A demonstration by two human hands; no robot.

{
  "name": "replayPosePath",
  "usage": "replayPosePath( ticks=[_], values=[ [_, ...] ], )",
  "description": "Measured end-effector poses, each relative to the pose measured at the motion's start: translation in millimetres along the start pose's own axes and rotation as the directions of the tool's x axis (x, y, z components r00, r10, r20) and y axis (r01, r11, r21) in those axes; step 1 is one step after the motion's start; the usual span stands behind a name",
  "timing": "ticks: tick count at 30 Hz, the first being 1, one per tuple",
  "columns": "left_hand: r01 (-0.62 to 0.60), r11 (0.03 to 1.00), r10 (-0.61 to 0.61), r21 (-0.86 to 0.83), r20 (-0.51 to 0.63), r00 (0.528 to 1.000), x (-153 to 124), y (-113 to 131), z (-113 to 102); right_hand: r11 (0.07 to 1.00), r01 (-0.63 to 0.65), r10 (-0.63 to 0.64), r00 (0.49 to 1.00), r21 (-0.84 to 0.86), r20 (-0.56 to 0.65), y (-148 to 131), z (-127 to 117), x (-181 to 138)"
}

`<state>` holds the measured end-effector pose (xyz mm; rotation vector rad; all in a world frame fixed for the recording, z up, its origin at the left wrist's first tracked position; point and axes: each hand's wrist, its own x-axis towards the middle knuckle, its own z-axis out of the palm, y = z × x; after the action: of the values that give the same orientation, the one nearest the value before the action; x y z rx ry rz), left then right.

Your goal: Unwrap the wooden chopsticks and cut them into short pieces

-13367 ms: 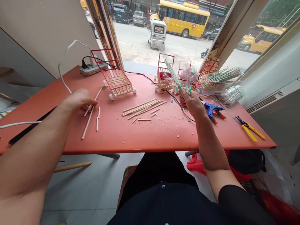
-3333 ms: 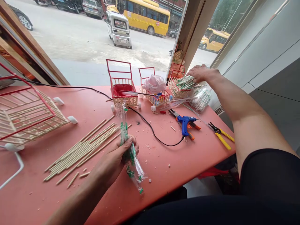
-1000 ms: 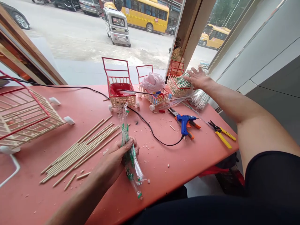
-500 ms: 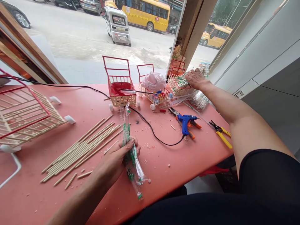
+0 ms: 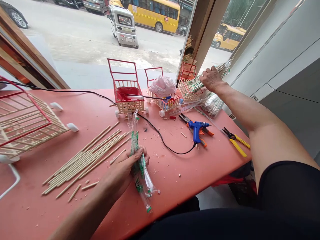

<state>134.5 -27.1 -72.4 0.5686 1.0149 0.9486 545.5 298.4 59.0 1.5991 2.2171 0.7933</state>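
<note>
Where the left edge is cutting it off, a large cart [image 5: 30, 124] is standing on the red table [image 5: 190, 170], white wheels showing. Lower left of frame: bare sticks [image 5: 86, 160] are lying in a slanting, roughly parallel spread, with short offcuts [image 5: 74, 193] resting by their near ends. Upper centre, a second cart [image 5: 131, 107] is holding a red bowl [image 5: 128, 91]; beyond the glass, a white three-wheeler [image 5: 124, 28] is standing on the road.

Just below centre, the left hand [image 5: 131, 163] is gripping clear wrappers [image 5: 147, 178] with green print, thumb and fingers closing round them, ends poking out above and below. To its upper right, a third cart [image 5: 170, 106] is carrying a pale pink cloth [image 5: 163, 86]. Right of centre, a blue glue gun [image 5: 197, 129] is lying across orange-handled pliers [image 5: 184, 117], its cord [image 5: 172, 146] looping leftward.

Upper right, a small cart [image 5: 186, 90] is holding wrapped sticks. Over its right side, the right hand [image 5: 211, 79] is curling closed on a bundle [image 5: 223, 69] of them, fingertips partly hidden, far ends tilting upward. Below that hand, clear packs [image 5: 212, 106] are lying heaped; farther right, yellow-handled strippers [image 5: 237, 146] are resting near the table's edge.
</note>
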Motion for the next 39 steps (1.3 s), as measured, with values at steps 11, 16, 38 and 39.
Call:
replayPosePath(
  ticks=[11,16,38,39],
  values=[
    [0.048,0.999,-0.047,-0.022,0.052,0.998,1.8,3.6,-5.4,0.986,-0.149,0.152,0.988,-0.08,0.031,27.7,-9.0,-7.1],
    [0.049,0.998,-0.049,-0.029,-0.004,0.999,-3.0,10.6,5.8,0.984,-0.168,0.167,0.986,-0.058,-0.017,31.8,-6.7,-14.4],
    [0.063,0.997,-0.06,-0.033,0.067,0.996,8.8,1.9,-11.7,0.929,-0.236,0.184,0.963,0.284,0.197,-8.2,12.1,-21.2],
    [0.065,0.997,-0.062,-0.033,0.069,0.996,9.1,1.9,-12.5,0.924,-0.242,0.189,0.962,0.296,0.198,-9.2,11.2,-22.1]
  ],
)
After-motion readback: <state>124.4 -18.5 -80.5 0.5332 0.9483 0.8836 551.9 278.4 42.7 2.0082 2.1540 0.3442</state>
